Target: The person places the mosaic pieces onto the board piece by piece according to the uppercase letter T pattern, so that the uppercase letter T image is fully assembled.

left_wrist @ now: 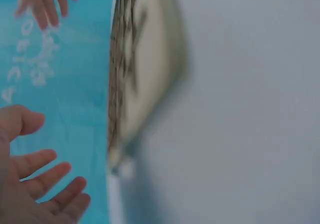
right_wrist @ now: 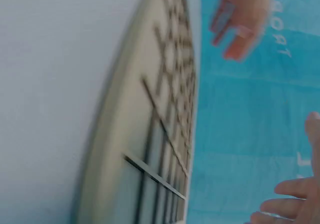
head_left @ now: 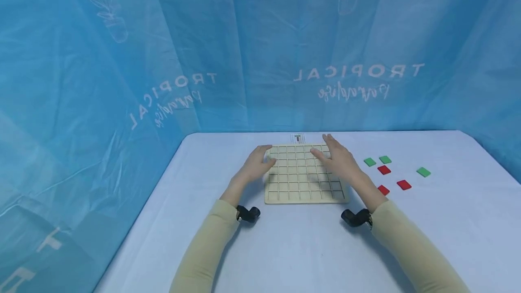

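Observation:
A pale wooden grid board with square cells lies flat on the white table. My left hand is held over the board's left edge, its fingers spread; in the left wrist view that hand has nothing between thumb and fingers. Above the right part of the board hovers my right hand, fingers extended and apart from each other. In the right wrist view the right hand is only partly in frame, at the lower right. Neither hand appears to hold anything.
Right of the board lie small flat square tiles: several red, such as one red tile, and several green, such as one green tile. A small printed grid card lies behind the board. A blue printed curtain surrounds the table.

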`<action>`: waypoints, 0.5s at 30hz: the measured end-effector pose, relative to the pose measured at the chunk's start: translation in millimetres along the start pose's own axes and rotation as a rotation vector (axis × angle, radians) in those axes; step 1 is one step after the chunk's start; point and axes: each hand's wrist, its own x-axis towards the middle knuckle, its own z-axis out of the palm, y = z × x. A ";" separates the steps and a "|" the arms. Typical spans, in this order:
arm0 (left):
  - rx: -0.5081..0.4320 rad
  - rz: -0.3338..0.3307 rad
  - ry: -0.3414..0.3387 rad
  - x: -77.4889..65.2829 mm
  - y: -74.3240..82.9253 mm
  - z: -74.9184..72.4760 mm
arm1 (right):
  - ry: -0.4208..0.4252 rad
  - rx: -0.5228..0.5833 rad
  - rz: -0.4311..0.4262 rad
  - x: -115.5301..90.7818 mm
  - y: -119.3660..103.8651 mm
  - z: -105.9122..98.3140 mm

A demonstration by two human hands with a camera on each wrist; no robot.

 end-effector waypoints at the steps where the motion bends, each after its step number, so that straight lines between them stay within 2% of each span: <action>1: -0.054 -0.007 0.020 -0.9 -6.1 0.0 | 0.033 0.031 -0.005 0.7 1.4 -4.7; 6: -0.238 -0.087 0.032 -10.7 -29.3 5.5 | 0.196 0.148 0.002 -4.9 17.9 -35.3; 9: -0.320 -0.119 0.028 -16.7 -38.5 11.7 | 0.289 0.196 0.067 -10.2 45.3 -49.6; 12: -0.363 -0.102 0.041 -19.2 -42.4 16.3 | 0.342 0.225 0.120 -17.4 82.2 -64.8; 14: -0.371 -0.073 0.040 -19.2 -42.5 18.2 | 0.401 0.236 0.192 -21.4 108.1 -71.5; 15: -0.367 -0.063 0.038 -19.1 -42.4 18.8 | 0.406 0.253 0.211 -27.2 112.5 -78.8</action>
